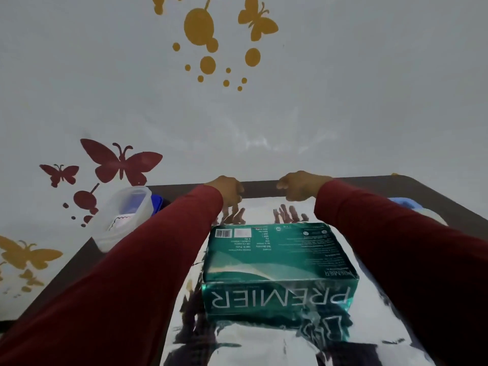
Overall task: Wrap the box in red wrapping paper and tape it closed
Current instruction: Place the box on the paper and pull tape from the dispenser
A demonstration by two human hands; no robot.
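Note:
A teal box [277,262] printed PREMIER lies on a sheet of wrapping paper [261,344] spread over a dark brown table [435,199]. The sheet shows its shiny silver side up and mirrors the box and my fingers; no red face is in sight. My left hand [227,192] and my right hand [299,188] reach past the box to the sheet's far edge. Their fingers curl down over that edge and grip it, about a hand's width apart. Both arms are in dark red sleeves on either side of the box.
A clear plastic container [122,216] with a blue lid behind it stands at the table's back left corner. Something pale blue [402,202] lies at the back right, partly behind my right sleeve. A white wall with butterfly stickers rises right behind the table.

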